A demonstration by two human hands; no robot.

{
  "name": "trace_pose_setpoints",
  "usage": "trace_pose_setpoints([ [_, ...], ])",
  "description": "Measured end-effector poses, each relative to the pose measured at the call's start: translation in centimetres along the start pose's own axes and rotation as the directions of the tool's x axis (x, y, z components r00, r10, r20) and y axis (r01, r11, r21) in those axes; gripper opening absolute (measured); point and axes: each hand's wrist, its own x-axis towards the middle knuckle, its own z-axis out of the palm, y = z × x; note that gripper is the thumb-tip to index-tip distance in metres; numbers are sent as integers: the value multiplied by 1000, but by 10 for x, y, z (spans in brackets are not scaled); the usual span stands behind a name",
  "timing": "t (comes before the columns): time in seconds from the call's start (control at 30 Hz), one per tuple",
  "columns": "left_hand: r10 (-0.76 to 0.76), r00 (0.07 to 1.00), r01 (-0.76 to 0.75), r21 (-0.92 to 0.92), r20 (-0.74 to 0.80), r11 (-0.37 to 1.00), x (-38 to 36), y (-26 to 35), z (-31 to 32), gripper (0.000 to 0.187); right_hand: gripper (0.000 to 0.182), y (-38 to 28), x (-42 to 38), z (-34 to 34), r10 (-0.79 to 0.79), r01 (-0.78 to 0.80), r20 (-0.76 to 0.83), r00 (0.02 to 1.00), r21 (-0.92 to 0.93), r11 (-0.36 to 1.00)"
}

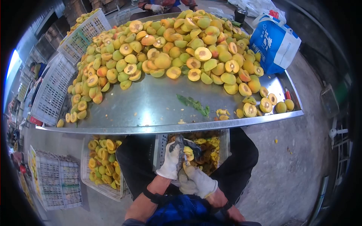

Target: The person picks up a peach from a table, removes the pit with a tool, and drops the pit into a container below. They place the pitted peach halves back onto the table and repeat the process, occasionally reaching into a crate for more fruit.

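My left hand (172, 160), in a white glove with a dark grey coating, is closed around a yellow peach half (188, 153). My right hand (198, 181), also gloved, is closed just below and touches the fruit area. Something thin seems to stick up from its fingers, but I cannot make out what it is. Both hands are between my knees, over a crate (225, 145) of yellow fruit pieces under the table edge. On the metal table (143, 109) lies a large heap of halved and whole peaches (162, 60).
Green leaves (193, 104) and a red-handled object (287, 93) lie on the table. A blue-white bag (273, 45) stands at its right corner. White crates (52, 90) line the left side; another crate of peach halves (103, 160) is by my left leg. Opposite sits a person (160, 6).
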Motion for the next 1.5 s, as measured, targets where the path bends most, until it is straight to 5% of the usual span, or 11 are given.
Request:
trace_pose_setpoints([
  [0.17,-226,974,188,-493,-19,849,1,0,-14,54,30,-4,2,-13,-160,56,-85,983,-699,713],
  [0.33,-229,941,52,-559,-250,827,-7,44,-21,67,32,4,-13,-39,-27,29,11,1000,-470,882],
  [0.43,35,871,141,317,-491,938,-34,83,-60,35,40,5,9,-58,-74,-194,-248,966,-884,426],
  [0.47,140,859,279,680,-493,678,-46,115,-57,24,43,0,15,-60,-219,-332,-338,915,-941,64],
  [0.53,413,910,169,925,-15,-340,-55,157,-67,33,52,-6,9,-73,-124,-369,-463,877,-817,443],
  [0.6,518,856,240,892,-8,-384,-53,182,-75,42,52,-11,7,-70,-214,-298,-425,880,-843,448],
  [0.73,422,906,-52,998,28,46,34,198,-37,34,54,-17,20,-65,-265,-296,-397,879,-888,351],
  [1.0,372,925,31,957,82,-290,268,123,-16,36,39,-8,21,-85,-313,-257,-408,858,-868,425],
  [1.2,348,932,49,921,96,-386,270,112,-9,43,36,-15,28,-63,-433,-188,-314,845,-932,309],
  [1.33,263,965,8,1000,-7,-2,252,107,-5,45,20,-4,29,-66,-207,-150,-479,853,-606,781],
  [1.5,380,907,-275,937,178,216,143,106,25,53,23,19,16,-69,-551,178,-522,651,-601,779],
])
